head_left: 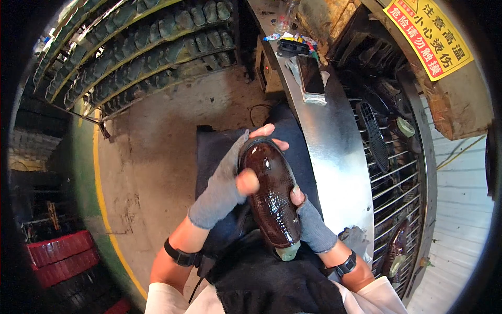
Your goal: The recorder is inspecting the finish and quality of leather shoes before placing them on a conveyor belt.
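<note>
Two hands, both in grey fingerless gloves, clamp one glossy dark-brown shoe (270,193) over the person's lap. Far left of the room: racks of dark shoe lasts (151,47) slanting upward, and red crates (63,256) low by the floor's yellow line. Next comes the left hand (225,180), wrapped over the shoe's left flank, fingers curling round the far toe end, thumb (247,181) pressed flat on the upper near the middle. The shoe runs lengthways away from the body, toe far, heel near, tilted slightly so the heel end points toward the person's right; a pale last shows at the heel opening. The right hand (309,222) cups the heel-side right edge from below, fingers closed against it, only a fingertip (297,195) showing over the rim. Both hands touch it; the left covers more of it and sits nearer the toe. Right of the shoe: a curved metal counter (334,152) with a phone (310,74) lying on it, then a wire rack (397,178) holding another brown shoe (396,251) and a black sole (375,137).
</note>
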